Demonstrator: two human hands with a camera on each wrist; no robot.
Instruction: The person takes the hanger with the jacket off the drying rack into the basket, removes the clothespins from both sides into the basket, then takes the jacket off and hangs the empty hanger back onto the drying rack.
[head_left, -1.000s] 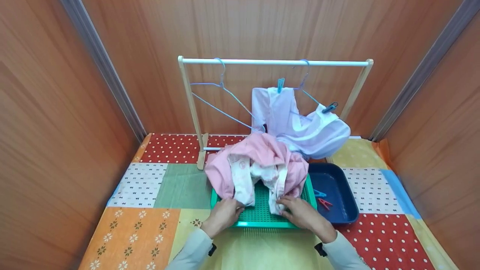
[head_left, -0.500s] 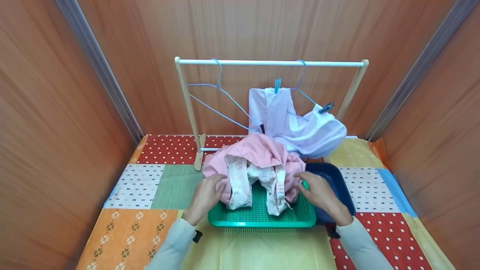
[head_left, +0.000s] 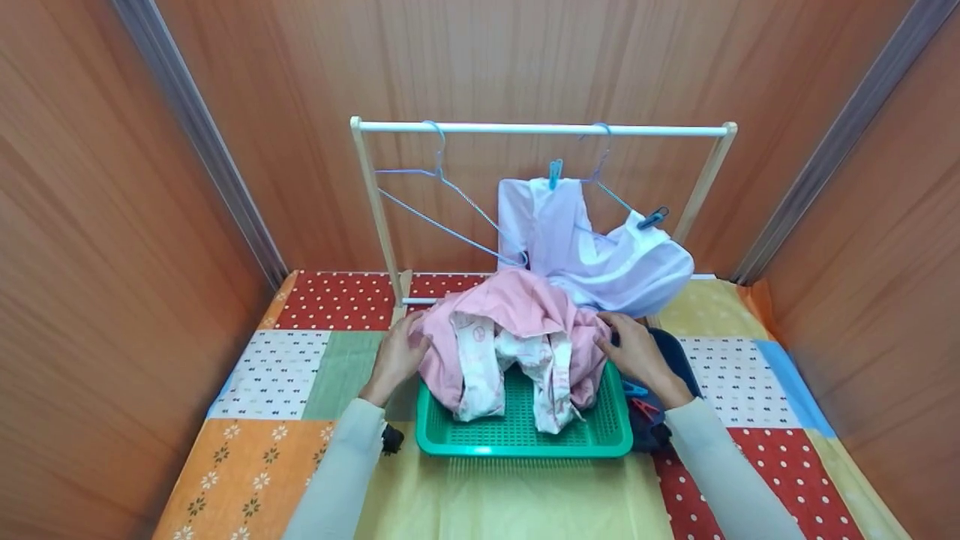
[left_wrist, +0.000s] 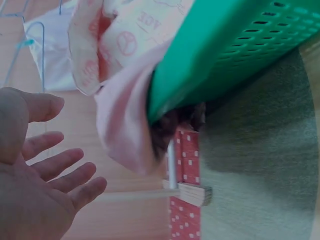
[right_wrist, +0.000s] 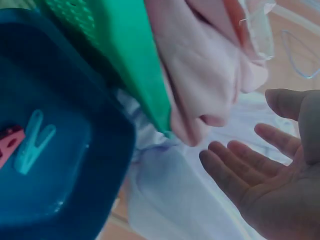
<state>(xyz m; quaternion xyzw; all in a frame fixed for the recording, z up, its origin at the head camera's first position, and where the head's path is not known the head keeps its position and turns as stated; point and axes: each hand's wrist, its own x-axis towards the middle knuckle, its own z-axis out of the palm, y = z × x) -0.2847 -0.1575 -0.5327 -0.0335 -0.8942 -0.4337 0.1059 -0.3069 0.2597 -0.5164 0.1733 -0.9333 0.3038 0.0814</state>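
Observation:
A pink garment (head_left: 517,296) lies heaped in a green perforated basket (head_left: 525,450), partly over its far rim. From it, white cloth strips with a pink print (head_left: 480,375) hang toward the front of the basket. My left hand (head_left: 394,356) is at the heap's left side; in the left wrist view its fingers (left_wrist: 65,165) are spread and apart from the cloth. My right hand (head_left: 637,352) is at the heap's right side, with fingers (right_wrist: 235,170) loosely extended near the pink cloth's edge and holding nothing.
Behind the basket, a white rod (head_left: 517,128) on wooden legs bears a blue hanger (head_left: 465,236) and a white shirt (head_left: 622,270) clipped with clothes pegs (head_left: 555,174). A dark blue tub (right_wrist: 70,165) holds a red peg (right_wrist: 10,142) and a light blue peg (right_wrist: 34,142).
Both hands have let go of the white printed cloth at the front, moved apart and gone up along the sides of the heap. The garment stays in the basket.

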